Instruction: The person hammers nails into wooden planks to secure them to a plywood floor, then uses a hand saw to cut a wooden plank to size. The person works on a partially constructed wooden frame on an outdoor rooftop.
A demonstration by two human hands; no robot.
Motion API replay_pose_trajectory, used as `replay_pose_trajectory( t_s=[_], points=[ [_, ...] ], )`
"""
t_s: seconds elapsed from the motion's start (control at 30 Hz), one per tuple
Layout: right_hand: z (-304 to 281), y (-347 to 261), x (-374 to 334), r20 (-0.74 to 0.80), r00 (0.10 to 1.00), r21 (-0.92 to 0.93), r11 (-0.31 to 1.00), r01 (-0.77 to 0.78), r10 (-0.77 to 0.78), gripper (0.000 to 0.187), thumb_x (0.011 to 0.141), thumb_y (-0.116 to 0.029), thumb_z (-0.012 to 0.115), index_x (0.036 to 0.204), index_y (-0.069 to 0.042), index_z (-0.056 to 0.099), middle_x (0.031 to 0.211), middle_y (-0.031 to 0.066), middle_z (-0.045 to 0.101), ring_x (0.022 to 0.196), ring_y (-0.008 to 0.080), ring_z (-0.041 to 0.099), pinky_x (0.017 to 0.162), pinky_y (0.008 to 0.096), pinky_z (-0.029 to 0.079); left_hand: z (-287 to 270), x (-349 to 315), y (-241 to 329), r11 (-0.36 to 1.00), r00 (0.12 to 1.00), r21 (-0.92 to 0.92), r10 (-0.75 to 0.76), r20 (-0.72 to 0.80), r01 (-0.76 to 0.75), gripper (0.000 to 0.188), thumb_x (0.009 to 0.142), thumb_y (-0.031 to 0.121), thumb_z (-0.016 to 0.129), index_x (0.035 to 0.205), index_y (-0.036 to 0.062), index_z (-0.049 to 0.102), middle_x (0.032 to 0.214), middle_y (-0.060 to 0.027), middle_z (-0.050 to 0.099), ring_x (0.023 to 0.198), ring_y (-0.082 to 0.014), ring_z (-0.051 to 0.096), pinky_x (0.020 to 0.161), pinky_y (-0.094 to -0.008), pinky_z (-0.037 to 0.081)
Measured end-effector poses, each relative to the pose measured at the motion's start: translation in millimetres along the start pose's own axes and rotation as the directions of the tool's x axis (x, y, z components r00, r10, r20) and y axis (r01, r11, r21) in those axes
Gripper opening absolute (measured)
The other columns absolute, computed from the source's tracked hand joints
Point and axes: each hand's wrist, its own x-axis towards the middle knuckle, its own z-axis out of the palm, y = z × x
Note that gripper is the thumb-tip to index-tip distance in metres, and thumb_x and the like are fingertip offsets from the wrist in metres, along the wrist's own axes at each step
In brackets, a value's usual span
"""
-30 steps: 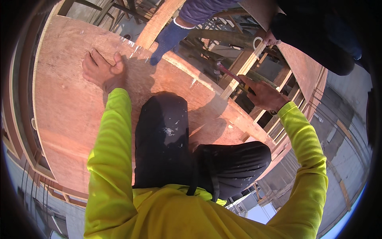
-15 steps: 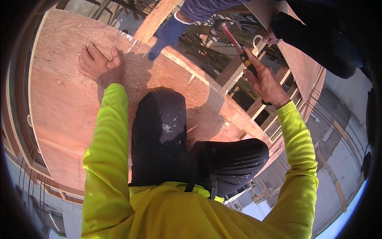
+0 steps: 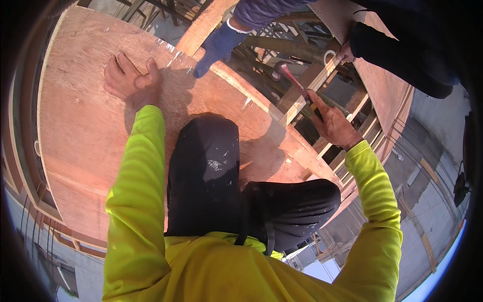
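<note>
My right hand (image 3: 333, 121) grips a claw hammer (image 3: 294, 81) by its dark handle. The hammer's red shaft points up and left, with its head over the open timber framing. On the plywood sheet (image 3: 90, 136) under me, my left hand (image 3: 132, 83) rests with its fingers spread and slightly bent, holding nothing. A co-worker's blue-gloved hand (image 3: 216, 48) presses near the sheet's far edge, beside a wooden plank (image 3: 204, 27). The co-worker's other hand (image 3: 346, 53) touches a wooden beam (image 3: 314, 83) at the upper right.
My knees (image 3: 204, 166) are on the plywood. Beyond its edge, gaps between the joists drop to stacked timber below. Another plywood sheet (image 3: 385, 93) lies to the right, with the co-worker's dark-clothed limb (image 3: 402, 60) over it. A grey wall (image 3: 427, 191) stands farther right.
The hammer and my right hand have come down a little, the hammer head lower toward the beam. My left hand stays on the plywood; the whole view has shifted slightly.
</note>
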Motion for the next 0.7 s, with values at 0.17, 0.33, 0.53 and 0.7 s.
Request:
replay_pose_trajectory(
  t_s=[0.17, 0.33, 0.53, 0.7],
  points=[
    [-46.8, -22.8, 33.6, 0.217, 0.958, 0.173, 0.958, -0.227, 0.188, 0.074, 0.096, -0.008, 0.061, 0.162, -0.011, 0.027, 0.114, 0.0298, 0.070, 0.102, 0.0486, 0.067, 0.096, 0.0530, 0.052, -9.5, -6.4, -14.4, 0.998, 0.999, 0.043, 0.039, -0.010, -0.039, 0.074, 0.083, 0.045, 0.071, 0.139, -0.0026, 0.058, 0.145, -0.0210, 0.051, 0.139, -0.0393, 0.041, 0.113, -0.0584, 0.031],
    [-19.6, -22.1, 10.0, 0.047, 0.981, 0.322, 0.927, -0.193, 0.188, 0.074, 0.098, -0.009, 0.058, 0.163, -0.013, 0.024, 0.118, 0.0311, 0.068, 0.104, 0.0534, 0.065, 0.094, 0.0528, 0.051, 4.6, 3.5, -7.4, 0.999, 0.996, 0.025, 0.048, -0.071, -0.046, 0.074, 0.083, 0.047, 0.072, 0.137, -0.0027, 0.059, 0.143, -0.0204, 0.052, 0.137, -0.0391, 0.044, 0.111, -0.0596, 0.033],
    [-55.2, -31.4, 48.4, 0.209, 0.961, 0.176, 0.960, -0.219, 0.181, 0.071, 0.097, -0.010, 0.059, 0.160, -0.009, 0.028, 0.105, 0.0302, 0.069, 0.092, 0.0489, 0.068, 0.087, 0.0538, 0.053, -5.7, -5.7, -14.9, 0.997, 0.998, 0.058, 0.058, -0.036, -0.055, 0.072, 0.084, 0.046, 0.072, 0.136, -0.0020, 0.060, 0.142, -0.0201, 0.052, 0.136, -0.0390, 0.044, 0.111, -0.0602, 0.033],
    [-6.3, -7.5, -3.4, 0.110, 0.987, 0.245, 0.960, -0.137, 0.113, 0.073, 0.094, -0.006, 0.061, 0.160, -0.008, 0.028, 0.105, 0.0325, 0.069, 0.092, 0.0494, 0.068, 0.087, 0.0525, 0.055, 2.0, 0.9, -3.2, 0.997, 0.997, 0.034, 0.064, -0.051, -0.062, 0.072, 0.082, 0.043, 0.073, 0.136, -0.0027, 0.060, 0.141, -0.0209, 0.052, 0.135, -0.0402, 0.045, 0.110, -0.0596, 0.034]
  ],
)
